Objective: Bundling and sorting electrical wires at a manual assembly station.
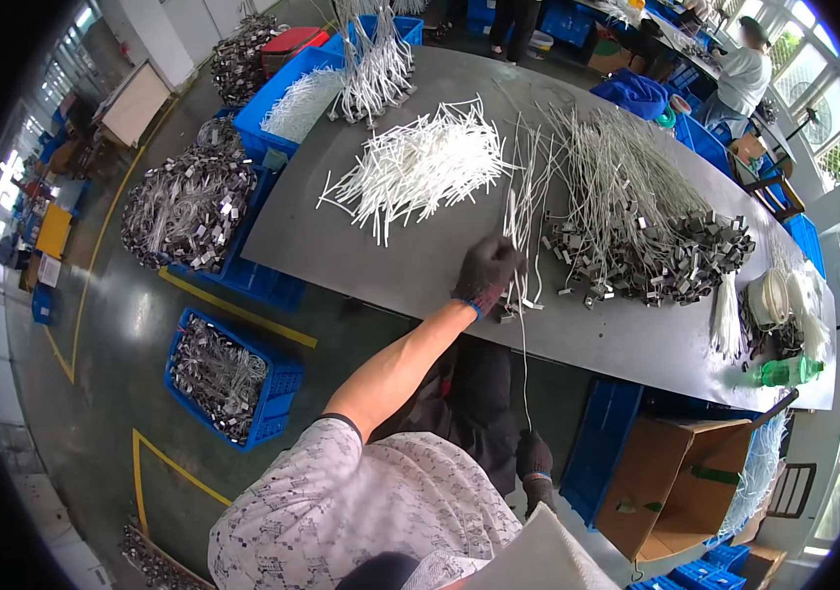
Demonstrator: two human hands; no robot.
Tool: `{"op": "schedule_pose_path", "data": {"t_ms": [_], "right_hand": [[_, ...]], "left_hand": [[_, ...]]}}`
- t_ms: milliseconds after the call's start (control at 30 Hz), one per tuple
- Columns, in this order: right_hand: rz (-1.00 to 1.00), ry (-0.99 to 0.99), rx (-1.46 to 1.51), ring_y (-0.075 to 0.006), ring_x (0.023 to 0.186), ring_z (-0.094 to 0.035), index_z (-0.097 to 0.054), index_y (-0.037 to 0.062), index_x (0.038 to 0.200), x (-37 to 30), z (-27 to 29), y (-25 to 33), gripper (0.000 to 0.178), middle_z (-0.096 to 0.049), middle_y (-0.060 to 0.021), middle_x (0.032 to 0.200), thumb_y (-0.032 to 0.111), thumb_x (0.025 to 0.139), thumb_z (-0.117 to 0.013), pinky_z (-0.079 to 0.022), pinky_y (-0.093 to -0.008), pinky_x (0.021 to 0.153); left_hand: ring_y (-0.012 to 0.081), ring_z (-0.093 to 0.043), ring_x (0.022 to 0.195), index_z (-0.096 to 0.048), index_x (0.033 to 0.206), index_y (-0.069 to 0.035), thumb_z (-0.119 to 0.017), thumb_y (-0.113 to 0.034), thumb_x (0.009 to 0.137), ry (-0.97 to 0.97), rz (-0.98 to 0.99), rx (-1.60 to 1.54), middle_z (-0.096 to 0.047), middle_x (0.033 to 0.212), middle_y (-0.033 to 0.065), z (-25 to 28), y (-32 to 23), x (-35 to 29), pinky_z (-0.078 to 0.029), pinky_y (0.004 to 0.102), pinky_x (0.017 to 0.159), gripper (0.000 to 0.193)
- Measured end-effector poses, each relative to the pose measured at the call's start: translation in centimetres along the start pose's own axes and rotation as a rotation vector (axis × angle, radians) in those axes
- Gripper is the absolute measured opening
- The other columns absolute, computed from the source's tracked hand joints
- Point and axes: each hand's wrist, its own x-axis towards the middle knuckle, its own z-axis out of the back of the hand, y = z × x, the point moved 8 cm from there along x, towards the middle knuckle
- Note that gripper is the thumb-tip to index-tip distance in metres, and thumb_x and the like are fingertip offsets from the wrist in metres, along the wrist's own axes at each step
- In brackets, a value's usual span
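My left hand [487,270], in a dark glove, is over the front part of the grey table, its fingers curled together. What it pinches is hidden by the glove, but thin wires [536,187] and small metal connectors lie right beside it. My right hand [534,457], also gloved, is low in front of my body, closed on the end of one long pale wire [525,379]. That wire stretches up over the table edge towards my left hand. Beyond the left hand spreads a pile of short white tubes [430,162]. To the right lies a large bundle of wires with dark metal connectors [651,256].
Blue crates [277,393] of wired parts stand on the floor at left. A green bottle [789,372] lies near the table's right end. An open cardboard box [676,482] stands below it. Another person [743,79] is at the far right.
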Motion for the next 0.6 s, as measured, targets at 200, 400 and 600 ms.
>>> {"op": "schedule_pose_path", "data": {"t_ms": [200, 400, 600], "right_hand": [[0.196, 0.057, -0.081, -0.0425, 0.077, -0.067, -0.068, 0.0108, 0.101, -0.5, 2.8, 4.1, 0.016, -0.069, -0.0207, 0.09, 0.021, 0.092, -0.059, -0.054, -0.0487, 0.069], [0.483, -0.595, 0.622, -0.0219, 0.078, -0.066, -0.062, 0.0011, 0.093, 3.4, 17.4, 15.4, 0.019, -0.065, -0.0069, 0.076, 0.019, 0.098, -0.06, -0.051, -0.0345, 0.065], [0.047, -0.094, 1.884, -0.027, 0.081, -0.067, -0.062, 0.001, 0.104, 10.4, 13.1, 18.1, 0.019, -0.067, -0.0113, 0.091, 0.016, 0.093, -0.064, -0.052, -0.0344, 0.065]], "left_hand": [[0.0087, -0.055, 0.066, -0.068, 0.085, 0.001, -0.073, -0.026, 0.09, 0.044, -0.042, 0.201, -0.062, 0.065, 0.006, -1.2, 1.5, -1.2, -0.047, 0.0307, 0.063, 0.028], [0.0063, -0.056, 0.073, -0.072, 0.093, 0.0, -0.071, -0.029, 0.093, 0.371, 0.114, 0.267, -0.066, 0.074, 0.0015, -7.6, 5.3, -7.7, -0.05, 0.0289, 0.065, 0.029], [0.0109, -0.065, 0.084, -0.071, 0.11, 0.002, -0.068, -0.019, 0.096, 0.405, 0.189, 0.035, -0.072, 0.09, 0.0056, -7.3, 6.0, -10.9, -0.057, 0.0283, 0.078, 0.025]]}}
